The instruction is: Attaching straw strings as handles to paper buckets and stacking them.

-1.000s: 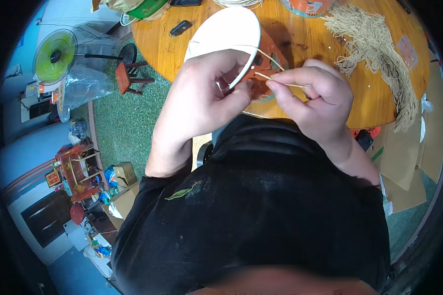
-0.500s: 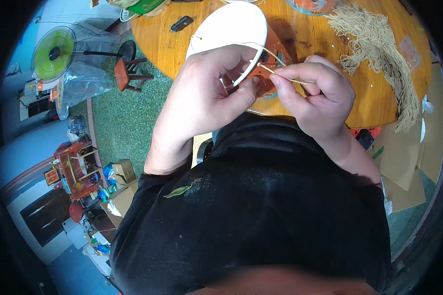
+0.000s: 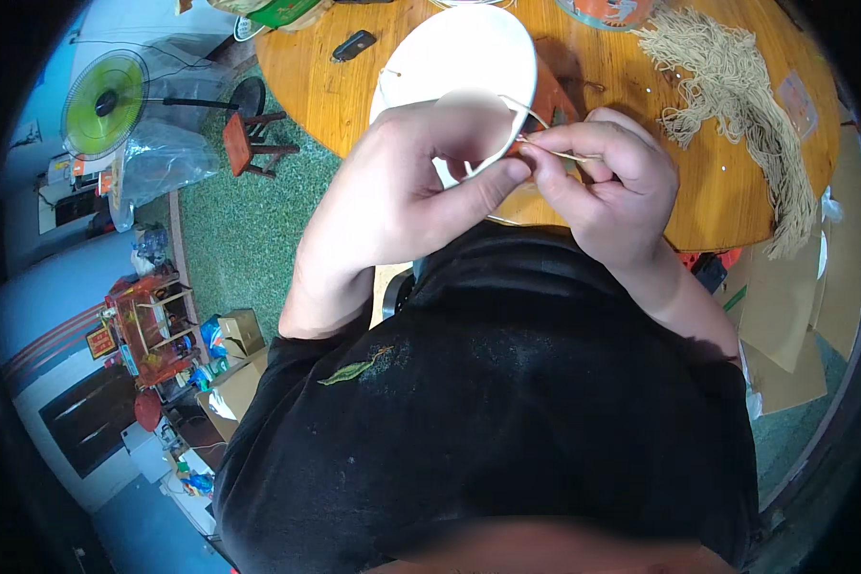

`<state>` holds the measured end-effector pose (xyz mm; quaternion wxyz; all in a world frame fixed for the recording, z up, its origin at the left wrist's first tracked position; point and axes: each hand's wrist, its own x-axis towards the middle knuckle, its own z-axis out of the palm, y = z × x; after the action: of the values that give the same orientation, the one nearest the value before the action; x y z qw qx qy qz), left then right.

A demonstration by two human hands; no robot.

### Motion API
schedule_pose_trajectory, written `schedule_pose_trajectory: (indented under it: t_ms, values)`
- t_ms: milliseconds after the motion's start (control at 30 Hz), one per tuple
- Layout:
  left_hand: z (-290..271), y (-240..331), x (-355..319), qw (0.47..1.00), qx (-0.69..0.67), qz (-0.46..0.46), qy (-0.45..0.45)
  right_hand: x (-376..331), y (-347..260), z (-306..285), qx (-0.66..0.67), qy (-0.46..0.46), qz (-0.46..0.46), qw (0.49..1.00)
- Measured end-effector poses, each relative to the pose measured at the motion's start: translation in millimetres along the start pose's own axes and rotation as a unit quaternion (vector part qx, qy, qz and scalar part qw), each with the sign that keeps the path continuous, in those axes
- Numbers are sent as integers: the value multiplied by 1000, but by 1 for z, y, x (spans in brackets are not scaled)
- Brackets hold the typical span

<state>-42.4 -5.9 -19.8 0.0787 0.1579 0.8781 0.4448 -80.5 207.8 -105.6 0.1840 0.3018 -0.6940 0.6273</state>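
A: Where was the thin tan strand (image 3: 557, 153)?
B: Over the round wooden table (image 3: 708, 191) edge, pinched by right hand (image 3: 610, 182) fingertips. An orange piece (image 3: 550, 96) sat just behind.
A: Left hand (image 3: 421, 182)?
B: Thumb and fingers pressed together at the strand's near end, touching the right hand. White disc (image 3: 459, 57) behind; tan cord bundle (image 3: 737, 86) well right.

My round wooden table (image 3: 708, 196) with its glossy orange-brown top carries a white round plate-like disc (image 3: 459, 53) near its middle. A loose bundle of beige fibre strands (image 3: 737, 91) sprawls along the table's right side. A small black oblong object (image 3: 354, 44) lies toward the left edge. An orange-rimmed round container (image 3: 612, 10) sits at the far edge.
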Motion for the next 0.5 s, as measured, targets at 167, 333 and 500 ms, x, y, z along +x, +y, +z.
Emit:
schedule_pose_trajectory:
  t_ms: [167, 333, 500]
  values:
    - [-2, -6, -2, 994, -93, -36, -46, -5, 5, -1, -1, 2, -16, 1000]
    - [10, -9, 3, 998, -58, -2, 21, -6, 5, -3, 12, -2, -17, 1000]
    - [17, -8, 4, 994, 18, 64, 87, -6, 8, -3, 45, -9, -27, 999]
